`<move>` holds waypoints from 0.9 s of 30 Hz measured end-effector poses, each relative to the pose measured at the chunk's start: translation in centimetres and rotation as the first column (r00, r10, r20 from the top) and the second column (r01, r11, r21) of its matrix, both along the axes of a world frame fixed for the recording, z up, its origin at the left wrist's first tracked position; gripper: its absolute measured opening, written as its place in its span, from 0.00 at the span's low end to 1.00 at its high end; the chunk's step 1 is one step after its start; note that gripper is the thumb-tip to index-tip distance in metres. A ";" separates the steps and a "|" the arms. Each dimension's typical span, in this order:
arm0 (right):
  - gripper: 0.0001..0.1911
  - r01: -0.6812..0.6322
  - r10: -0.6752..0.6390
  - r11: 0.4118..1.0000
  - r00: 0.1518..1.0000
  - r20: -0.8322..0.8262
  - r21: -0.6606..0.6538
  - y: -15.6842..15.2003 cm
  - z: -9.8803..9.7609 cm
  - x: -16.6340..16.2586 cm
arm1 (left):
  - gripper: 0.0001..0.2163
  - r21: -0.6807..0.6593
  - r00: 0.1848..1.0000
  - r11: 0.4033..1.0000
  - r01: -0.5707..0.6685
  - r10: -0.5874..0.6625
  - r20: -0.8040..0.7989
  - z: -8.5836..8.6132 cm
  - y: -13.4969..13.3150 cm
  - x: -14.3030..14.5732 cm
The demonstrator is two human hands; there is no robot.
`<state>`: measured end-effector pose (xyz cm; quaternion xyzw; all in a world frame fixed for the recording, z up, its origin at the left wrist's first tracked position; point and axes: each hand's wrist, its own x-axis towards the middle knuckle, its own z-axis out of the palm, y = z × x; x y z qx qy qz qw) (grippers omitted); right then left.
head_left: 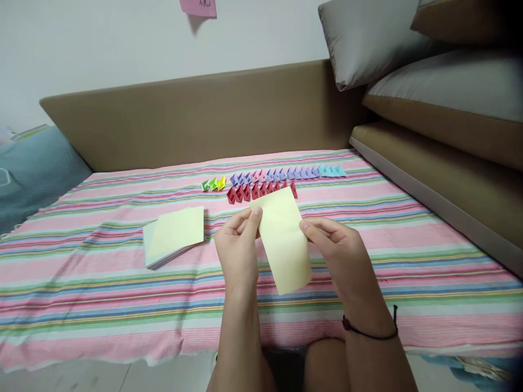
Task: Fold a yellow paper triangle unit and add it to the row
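One pale yellow rectangular paper sheet [287, 247], pinched at two edges: my left hand [238, 242] grips upper left, my right hand [337, 239] grips right side. Sheet held up over pink multicolour-striped cloth [122, 305], right of pale-yellow-topped paper stack [177, 231], nearer me than row of small crimson folded-paper shapes [247, 193]. Step in hand, I judge: readying sheet for crease. Next move likely calls for matched edges, firm thumbs. Whether sheet is doubled, can't tell.

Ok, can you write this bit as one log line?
left hand: pinching yellow sheet; right hand: pinching same sheet; nearby: paper stack, folded red papers
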<state>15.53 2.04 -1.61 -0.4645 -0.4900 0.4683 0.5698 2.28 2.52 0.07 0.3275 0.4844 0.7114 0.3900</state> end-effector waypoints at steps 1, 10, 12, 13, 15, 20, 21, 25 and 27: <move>0.11 -0.003 0.003 1.000 1.000 0.000 0.001 0.0 0.0 -0.1 | 0.12 0.008 1.000 1.000 0.005 -0.005 0.003 -0.2 0.1 -0.1; 0.09 0.157 -0.200 0.977 0.912 0.358 0.145 -0.5 0.5 -0.5 | 0.15 0.027 0.951 0.999 -0.029 0.035 -0.308 -1.0 0.6 -1.4; 0.09 0.178 -0.289 0.949 0.822 0.491 0.261 -0.5 0.4 -0.7 | 0.17 0.232 0.746 0.971 -0.064 0.201 -0.636 -0.8 0.5 -1.8; 0.10 0.166 -0.315 0.938 0.778 0.544 0.306 -0.4 0.3 -0.8 | 0.17 0.329 0.588 0.944 -0.010 0.272 -0.762 -0.7 0.4 -1.9; 0.11 0.120 -0.334 0.925 0.706 0.624 0.360 -0.3 0.1 -1.0 | 0.13 0.395 0.295 0.901 0.179 0.333 -0.895 -0.5 0.3 -1.9; 0.13 0.049 -0.350 0.916 0.585 0.732 0.399 -0.2 0.0 -1.3 | 0.10 0.243 0.054 0.901 0.358 0.240 -0.969 -0.7 0.3 -1.2; 0.13 0.048 -0.349 0.916 0.581 0.735 0.397 -0.2 0.0 -1.3 | 0.10 0.228 0.052 0.908 0.351 0.224 -0.973 -0.8 0.3 -1.1; 0.12 0.043 -0.350 0.916 0.576 0.739 0.400 -0.2 0.0 -1.3 | 0.08 0.213 0.032 0.924 0.319 0.214 -0.976 -1.0 0.5 -1.2; 0.12 0.023 -0.339 0.916 0.575 0.744 0.400 -0.2 0.0 -1.2 | 0.08 0.222 0.021 0.927 0.302 0.226 -0.974 -1.0 0.5 -1.4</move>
